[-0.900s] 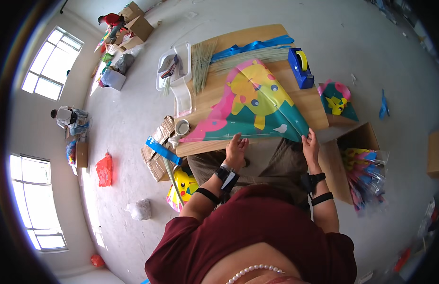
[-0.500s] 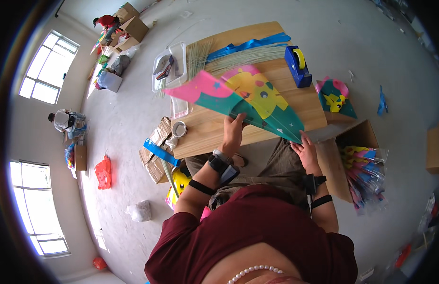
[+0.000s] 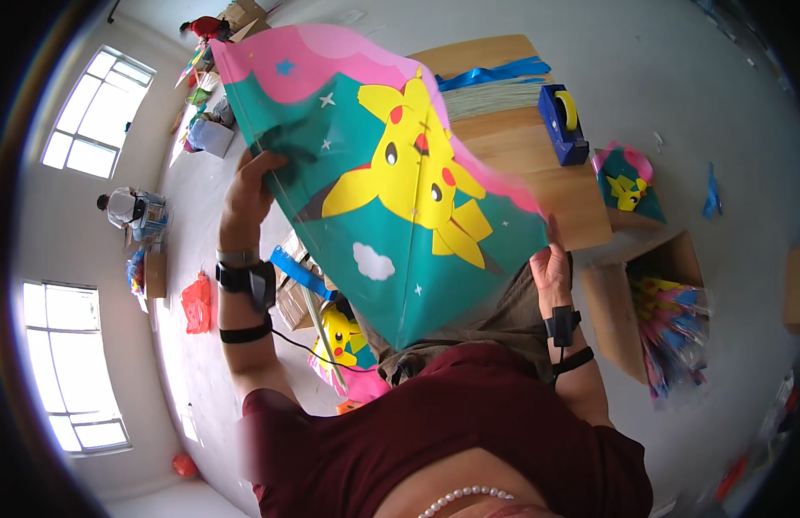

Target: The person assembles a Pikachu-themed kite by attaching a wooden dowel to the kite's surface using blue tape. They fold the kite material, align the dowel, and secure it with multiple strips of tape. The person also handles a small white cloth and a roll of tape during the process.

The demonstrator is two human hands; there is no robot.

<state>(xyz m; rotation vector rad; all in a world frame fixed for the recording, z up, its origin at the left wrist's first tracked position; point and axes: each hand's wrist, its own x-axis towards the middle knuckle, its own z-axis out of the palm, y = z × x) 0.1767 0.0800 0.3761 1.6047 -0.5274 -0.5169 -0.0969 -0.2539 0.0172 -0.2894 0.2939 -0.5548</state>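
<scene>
Left hand (image 3: pixel 249 192) pinches kite sheet (image 3: pixel 400 194) at left edge, fingers showing dark through it; right hand (image 3: pixel 550 269) pinches right corner. Sheet is spread open, raised over lap and near side of table (image 3: pixel 566 194), tape dispenser (image 3: pixel 562 125) on table's right side.

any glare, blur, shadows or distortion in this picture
Head view: glare whites out both windows; fisheye distortion tilts them; the left maroon sleeve is blurred. Head view: a dark patch, shadow or show-through, marks the cartoon-printed sheet beside the left hand.
</scene>
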